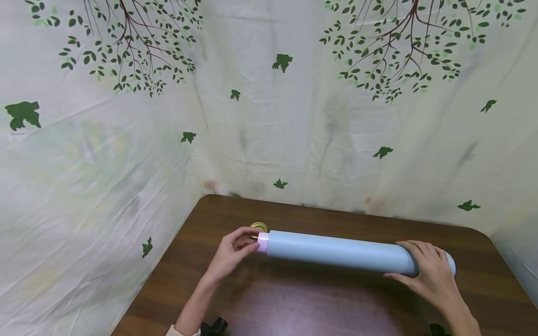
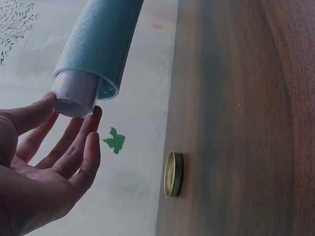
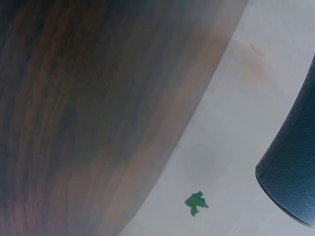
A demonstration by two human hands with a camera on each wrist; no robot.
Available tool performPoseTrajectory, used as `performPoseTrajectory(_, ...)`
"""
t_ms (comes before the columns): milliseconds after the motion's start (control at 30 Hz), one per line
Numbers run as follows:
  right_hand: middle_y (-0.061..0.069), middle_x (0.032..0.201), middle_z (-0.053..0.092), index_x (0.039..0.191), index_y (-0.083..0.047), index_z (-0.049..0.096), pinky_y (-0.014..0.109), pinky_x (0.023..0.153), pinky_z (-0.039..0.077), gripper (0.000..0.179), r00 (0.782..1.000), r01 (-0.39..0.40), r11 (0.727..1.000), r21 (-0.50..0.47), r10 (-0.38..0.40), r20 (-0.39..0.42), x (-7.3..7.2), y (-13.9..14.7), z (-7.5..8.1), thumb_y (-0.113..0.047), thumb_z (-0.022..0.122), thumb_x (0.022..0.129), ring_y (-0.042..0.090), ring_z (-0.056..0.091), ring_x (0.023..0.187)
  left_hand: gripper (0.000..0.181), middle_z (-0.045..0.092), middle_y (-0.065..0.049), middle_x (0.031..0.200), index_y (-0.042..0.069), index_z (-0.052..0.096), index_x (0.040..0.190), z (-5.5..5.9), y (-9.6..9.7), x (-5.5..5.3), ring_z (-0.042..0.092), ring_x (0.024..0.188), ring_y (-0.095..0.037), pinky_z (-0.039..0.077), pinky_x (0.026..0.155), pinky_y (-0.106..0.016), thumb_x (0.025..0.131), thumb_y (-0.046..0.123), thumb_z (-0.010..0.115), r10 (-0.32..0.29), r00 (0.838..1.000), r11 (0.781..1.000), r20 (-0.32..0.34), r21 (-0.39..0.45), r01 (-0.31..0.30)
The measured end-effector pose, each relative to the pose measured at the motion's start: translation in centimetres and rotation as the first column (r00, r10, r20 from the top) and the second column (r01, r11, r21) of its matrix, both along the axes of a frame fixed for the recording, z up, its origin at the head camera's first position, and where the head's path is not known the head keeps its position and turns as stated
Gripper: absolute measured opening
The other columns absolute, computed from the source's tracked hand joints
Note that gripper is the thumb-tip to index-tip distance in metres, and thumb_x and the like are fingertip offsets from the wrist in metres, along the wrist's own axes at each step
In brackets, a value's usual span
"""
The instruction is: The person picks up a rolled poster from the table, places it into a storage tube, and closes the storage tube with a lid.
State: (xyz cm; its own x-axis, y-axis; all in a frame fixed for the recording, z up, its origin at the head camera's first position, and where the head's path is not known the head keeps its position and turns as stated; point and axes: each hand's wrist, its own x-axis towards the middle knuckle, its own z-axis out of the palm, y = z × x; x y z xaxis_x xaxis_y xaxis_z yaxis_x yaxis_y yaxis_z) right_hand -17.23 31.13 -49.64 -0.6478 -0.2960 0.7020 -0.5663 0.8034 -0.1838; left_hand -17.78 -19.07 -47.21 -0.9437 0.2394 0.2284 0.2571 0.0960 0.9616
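A long light blue tube [image 1: 336,251] lies crosswise in the head view, held above the table. Near its right end my right hand [image 1: 433,270] grips it, thumb on the near side and fingers over the far side. A roll of white paper [image 2: 76,89] sticks a short way out of the tube's open left end. My left hand [image 1: 229,252] pinches that roll by its edge between thumb and fingers. In the left wrist view, the tube's rim [image 2: 109,93] stands wider than the paper. The right wrist view shows one tube end [image 3: 295,172] but no hand.
A round gold-coloured lid [image 2: 173,174] stands on the brown wooden table [image 1: 319,298], just behind the left hand in the head view. Behind the table hangs a pale cloth [image 1: 260,140] printed with leaves and branches; it also hangs along both sides.
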Motion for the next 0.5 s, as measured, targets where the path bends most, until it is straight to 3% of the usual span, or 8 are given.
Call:
performPoseTrajectory(100,0.016,0.113,0.069,0.121,-0.004,0.07,0.051,0.087,0.035,0.089,1.0,0.002,1.0,0.002,-0.002,0.007,0.0,0.0,-0.1,-0.056,0.094,0.052,0.034,0.059,0.103,0.035,0.066,-0.028,0.128,0.001,0.066,0.128,-0.2,0.3,0.0,0.073,0.105,-0.023,0.06,0.085,-0.027,0.095,0.005,0.074,0.0,1.0,1.0,-0.018,0.01,0.0)
performPoseTrajectory(333,0.013,0.11,0.069,0.118,-0.006,0.072,0.05,0.087,0.035,0.095,1.0,0.007,1.0,-0.005,-0.007,0.003,0.0,-0.1,-0.2,-0.085,0.074,0.066,0.031,0.058,0.1,0.033,0.066,-0.031,0.126,-0.001,0.066,0.126,-0.5,1.0,0.0,0.074,0.105,-0.022,0.061,0.084,-0.028,0.094,0.005,0.074,-0.002,1.0,0.999,-0.026,0.036,0.003)
performPoseTrajectory(500,0.008,0.106,0.071,0.11,-0.008,0.073,0.048,0.089,0.035,0.088,1.0,0.0,1.0,-0.004,0.0,-0.029,0.1,-0.4,-0.2,-0.079,0.082,0.059,0.025,0.06,0.096,0.033,0.067,-0.03,0.125,-0.004,0.065,0.126,-0.8,1.5,0.0,0.074,0.106,-0.025,0.062,0.085,-0.032,0.095,0.004,0.073,0.003,0.999,1.0,-0.04,0.027,-0.002)
